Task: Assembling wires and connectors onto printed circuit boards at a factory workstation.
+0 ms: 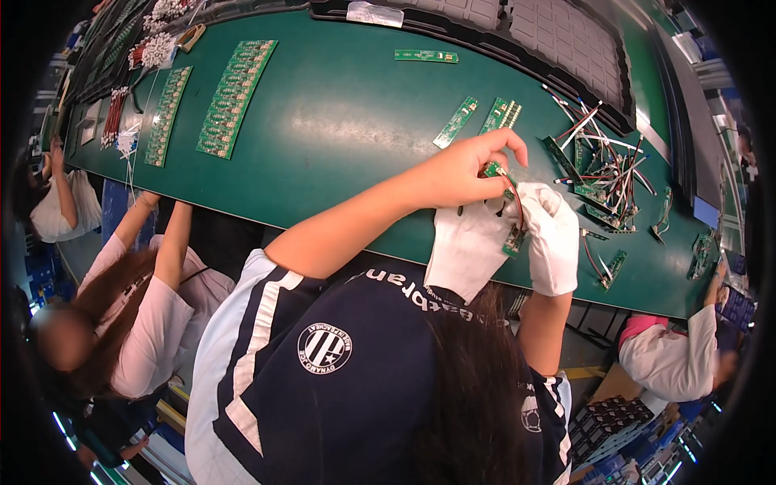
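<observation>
My bare left hand (462,171) is closed, pinching the upper end of a narrow green circuit board (512,240) with its thumb and fingers. Red and black wires (518,202) bow along the board's right side. Around the lower part of the same board, my right hand (551,234), in a white glove, is closed. The gloved fingers hide part of the board. Below my left hand hangs a white cloth piece (462,257) that looks like a glove, near the table's front edge. Just beyond my hands lie a small board (455,122) and a board group (500,116).
A tangled heap of wired boards (605,182) lies right of my hands, with a loose wired board (614,268) in front. Larger board panels (237,99) lie at the left. Black trays (558,40) stand along the back. A co-worker (153,315) sits at the left.
</observation>
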`<state>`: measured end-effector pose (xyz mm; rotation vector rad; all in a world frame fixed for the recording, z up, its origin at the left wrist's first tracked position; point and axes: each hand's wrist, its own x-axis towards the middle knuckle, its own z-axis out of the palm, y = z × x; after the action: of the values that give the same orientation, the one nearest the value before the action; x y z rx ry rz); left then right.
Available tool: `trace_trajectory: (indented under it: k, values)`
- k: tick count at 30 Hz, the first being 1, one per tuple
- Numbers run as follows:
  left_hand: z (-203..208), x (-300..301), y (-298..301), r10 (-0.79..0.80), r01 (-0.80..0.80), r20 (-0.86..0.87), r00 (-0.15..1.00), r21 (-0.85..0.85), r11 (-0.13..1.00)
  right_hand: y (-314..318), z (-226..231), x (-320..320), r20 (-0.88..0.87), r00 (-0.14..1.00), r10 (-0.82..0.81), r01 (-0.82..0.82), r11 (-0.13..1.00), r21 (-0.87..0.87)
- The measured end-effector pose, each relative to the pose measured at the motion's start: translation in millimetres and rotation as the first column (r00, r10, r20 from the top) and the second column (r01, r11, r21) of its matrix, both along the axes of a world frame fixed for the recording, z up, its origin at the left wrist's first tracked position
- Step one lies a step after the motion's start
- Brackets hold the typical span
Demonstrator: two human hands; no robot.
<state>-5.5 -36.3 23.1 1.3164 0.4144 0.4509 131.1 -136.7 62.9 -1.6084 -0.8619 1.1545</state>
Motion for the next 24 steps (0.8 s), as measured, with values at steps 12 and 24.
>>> trace_trajectory:
  k: [12, 24]
  values:
    - [-15, -8, 22, 0.599, -0.217, -0.266, 0.756, 0.761, 0.612, -43, 34, 77, 0.374, 0.893, -0.252, 0.274, 0.962, -0.006]
    - [-23, -11, 30, 0.724, -0.064, -0.365, 0.585, 0.869, 0.49, -34, 40, 104, 0.697, 0.509, -0.505, 0.357, 0.861, 0.362]
